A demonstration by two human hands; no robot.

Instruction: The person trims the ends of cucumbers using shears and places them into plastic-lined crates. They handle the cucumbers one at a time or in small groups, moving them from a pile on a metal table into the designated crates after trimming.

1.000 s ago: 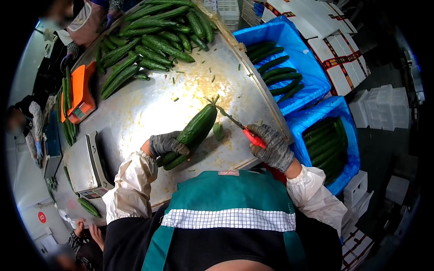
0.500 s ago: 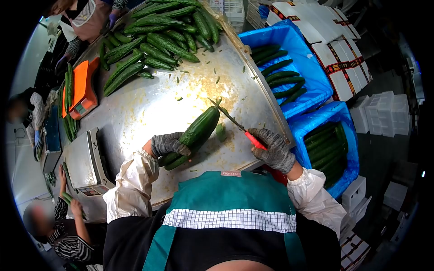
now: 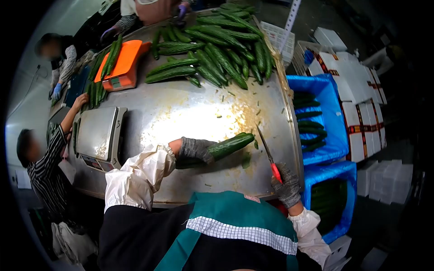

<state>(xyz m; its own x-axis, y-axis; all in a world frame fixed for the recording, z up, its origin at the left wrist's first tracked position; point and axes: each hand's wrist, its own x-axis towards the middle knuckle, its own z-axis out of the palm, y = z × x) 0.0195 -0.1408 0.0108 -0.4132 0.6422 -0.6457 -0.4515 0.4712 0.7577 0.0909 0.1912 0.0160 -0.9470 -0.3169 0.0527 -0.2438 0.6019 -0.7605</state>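
Note:
My left hand [image 3: 195, 150], in a grey knit glove, is closed around cucumbers [image 3: 233, 146] just above the steel table. Their ends point right, and part of the bunch is hidden under the glove. My right hand [image 3: 286, 185], gloved alike, grips the red handle of a narrow-bladed knife [image 3: 266, 147] near the table's right edge. Its blade points up and away from me, apart from the cucumbers. Small green trimmings [image 3: 231, 94] are scattered on the table beyond the blade.
A heap of cucumbers [image 3: 221, 52] covers the far side of the steel table [image 3: 162, 97]. An orange scale [image 3: 124, 67] and a grey scale [image 3: 97, 135] stand left. Two blue-lined crates [image 3: 337, 131] with cucumbers are at right. Co-workers [image 3: 49, 149] stand along the left and far sides.
The knife has moved away from the cucumber tip, and my right hand is lower and nearer my body. The held cucumbers have turned from slanting upward to nearly level. My view has shifted left.

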